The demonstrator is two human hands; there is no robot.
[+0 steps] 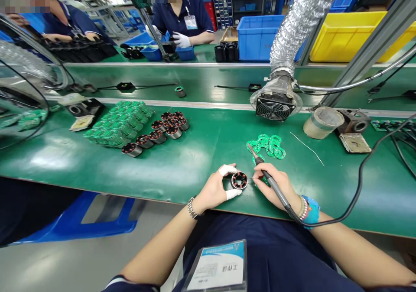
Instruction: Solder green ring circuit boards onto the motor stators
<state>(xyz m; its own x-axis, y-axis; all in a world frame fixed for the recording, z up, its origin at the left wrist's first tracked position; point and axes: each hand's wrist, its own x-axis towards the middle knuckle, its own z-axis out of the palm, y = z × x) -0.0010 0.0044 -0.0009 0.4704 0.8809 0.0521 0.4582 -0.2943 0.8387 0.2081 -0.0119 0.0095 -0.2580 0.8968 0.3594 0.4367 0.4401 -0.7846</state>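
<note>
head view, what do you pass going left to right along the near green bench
green board pile → loose stators → left hand → held stator → right hand gripping soldering iron → tape roll → metal block

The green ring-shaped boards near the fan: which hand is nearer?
Right. The right hand, holding a soldering iron, lies just below the green board pile; the left hand, farther left, holds a round copper coil.
</note>
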